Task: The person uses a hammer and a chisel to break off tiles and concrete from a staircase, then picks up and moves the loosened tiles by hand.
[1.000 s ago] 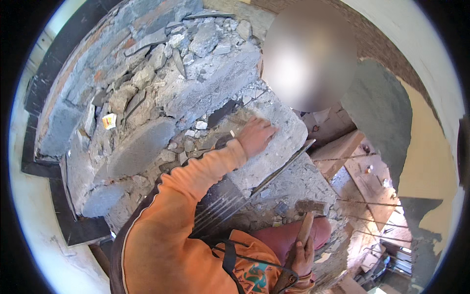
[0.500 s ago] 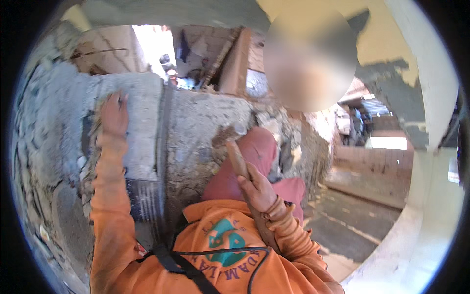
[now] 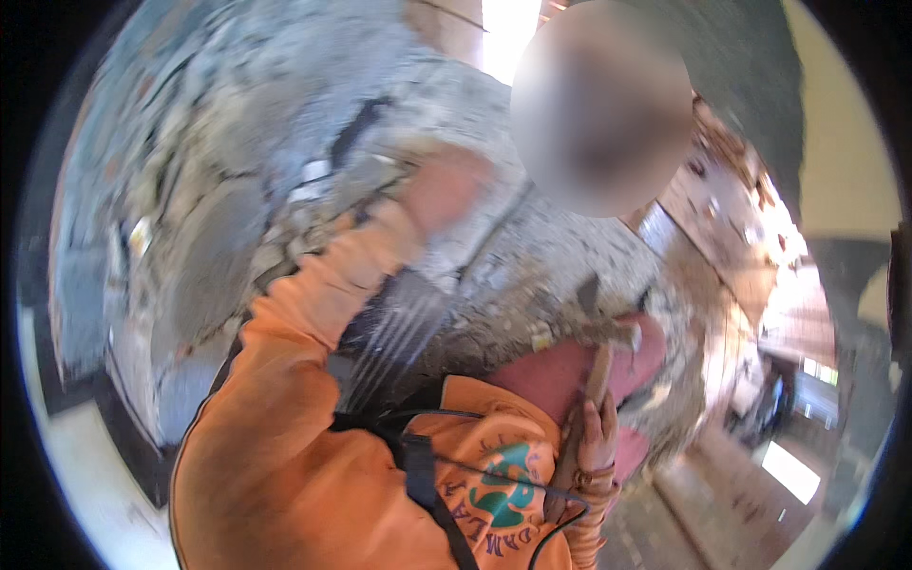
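1. what changes: against half a second ago, the view is swung back toward the rubble (image 3: 214,256) on the left, and the left hand (image 3: 446,185), then sharp on the pale slab (image 3: 475,114), is now a smear of motion.
2. i'd judge it is sweeping over the slab, near its middle; whether it touches, and whether that grip is apart or together, i cannot tell through the blur.
3. the right hand (image 3: 596,437), at the near right, has its grip wrapped around the handle of a hammer (image 3: 600,372), the head standing up by the pink-trousered knee (image 3: 646,356).
4. so, to my eye, the hammer is idle while the left hand tends the slab.
5. writing: dark letters curve about a teal motif (image 3: 508,494) on the orange top (image 3: 285,456), partly hidden by a dark strap (image 3: 425,480).
6. a small pale scrap (image 3: 141,236) lies at the far left; any print on it is lost.
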